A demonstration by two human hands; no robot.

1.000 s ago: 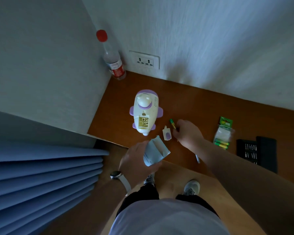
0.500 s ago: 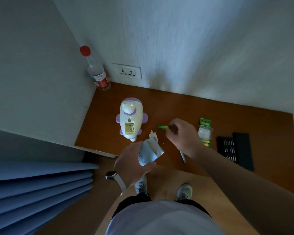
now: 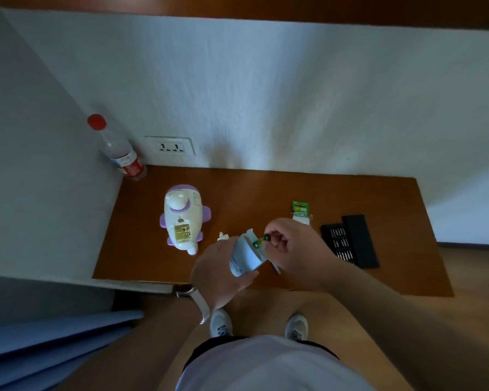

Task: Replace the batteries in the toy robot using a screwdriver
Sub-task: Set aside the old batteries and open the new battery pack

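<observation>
Head view: a green battery (image 3: 259, 241) is pinched by fingers (image 3: 277, 234) of the right hand (image 3: 294, 246) at the mouth of a carton (image 3: 244, 256) gripped in the left hand (image 3: 220, 273), the opened toy robot (image 3: 182, 218) lying left of the fingers; mid-swap, it is judged, with fresh cells to be seated next.

Toy robot (image 3: 182, 218) left of battery pack (image 3: 300, 208); bit case (image 3: 350, 241) rightmost.
</observation>
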